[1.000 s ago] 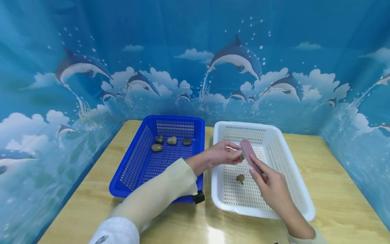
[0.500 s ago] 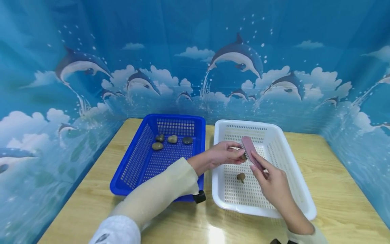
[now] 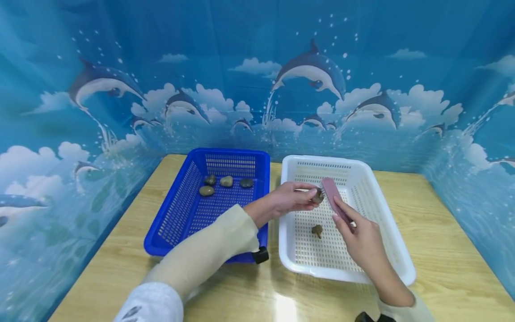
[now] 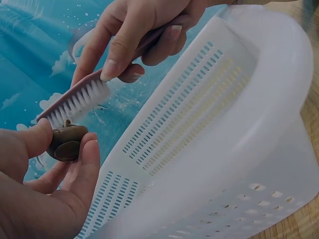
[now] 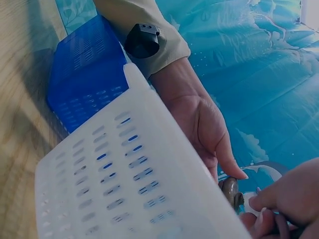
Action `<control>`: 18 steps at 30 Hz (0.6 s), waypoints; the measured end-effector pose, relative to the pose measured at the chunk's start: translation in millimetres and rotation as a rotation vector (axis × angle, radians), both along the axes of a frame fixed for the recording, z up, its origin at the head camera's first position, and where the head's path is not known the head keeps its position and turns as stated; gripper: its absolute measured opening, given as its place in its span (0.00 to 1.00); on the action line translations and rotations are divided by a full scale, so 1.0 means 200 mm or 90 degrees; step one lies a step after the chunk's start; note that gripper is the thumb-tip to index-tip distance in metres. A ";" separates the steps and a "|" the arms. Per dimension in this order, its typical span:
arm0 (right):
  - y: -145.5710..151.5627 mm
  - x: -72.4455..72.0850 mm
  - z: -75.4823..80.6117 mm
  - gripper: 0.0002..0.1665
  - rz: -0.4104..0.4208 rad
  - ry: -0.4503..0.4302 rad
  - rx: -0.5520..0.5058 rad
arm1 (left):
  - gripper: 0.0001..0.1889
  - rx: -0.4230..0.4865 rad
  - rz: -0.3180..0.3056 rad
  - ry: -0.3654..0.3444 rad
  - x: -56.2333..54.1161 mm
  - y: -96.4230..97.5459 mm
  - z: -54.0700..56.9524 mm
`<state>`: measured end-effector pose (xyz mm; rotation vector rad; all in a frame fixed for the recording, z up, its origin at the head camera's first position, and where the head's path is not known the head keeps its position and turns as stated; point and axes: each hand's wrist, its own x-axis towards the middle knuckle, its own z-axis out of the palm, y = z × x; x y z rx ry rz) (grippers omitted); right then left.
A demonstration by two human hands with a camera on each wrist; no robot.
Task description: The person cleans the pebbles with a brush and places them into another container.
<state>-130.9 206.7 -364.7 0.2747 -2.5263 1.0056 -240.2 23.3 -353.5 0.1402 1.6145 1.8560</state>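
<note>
My left hand (image 3: 287, 198) pinches a rounded brown stone (image 4: 67, 144) between thumb and fingertips above the white basket (image 3: 286, 250). A small darker lump sticks up from the stone's top in the left wrist view. My right hand (image 3: 364, 239) grips the handle of a pink brush (image 3: 331, 190), whose white bristles (image 4: 82, 102) face the stone and stand close over it. On the floor of the white basket lies a small brown lump (image 3: 317, 230) with a thin stub. The right wrist view catches the stone (image 5: 230, 189) at the left fingertips, partly behind the basket rim.
A blue basket (image 3: 154, 248) stands left of the white one, with several smooth stones (image 3: 226, 181) near its back. Both baskets rest on a wooden table (image 3: 225, 290). A dolphin-print backdrop (image 3: 257, 80) closes off the back and sides.
The brush and the stone have drawn slightly apart, so more of the stone shows at the left fingertips. Earlier the bristles overlapped it. Both hands keep their hold.
</note>
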 end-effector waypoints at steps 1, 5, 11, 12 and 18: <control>0.00 0.00 0.00 0.24 0.000 -0.007 0.004 | 0.21 0.002 0.009 -0.005 0.00 0.00 0.00; 0.01 0.02 -0.02 0.25 0.013 -0.031 0.013 | 0.21 0.014 0.034 -0.011 -0.02 0.00 -0.02; 0.00 0.03 -0.03 0.25 0.029 -0.022 0.008 | 0.20 0.007 0.013 0.004 -0.01 0.01 -0.02; 0.00 0.03 -0.03 0.25 0.029 -0.021 0.011 | 0.20 0.005 0.002 0.008 0.00 0.01 -0.02; 0.00 0.01 -0.02 0.25 0.007 -0.006 0.038 | 0.21 -0.011 -0.048 0.038 0.01 0.00 -0.02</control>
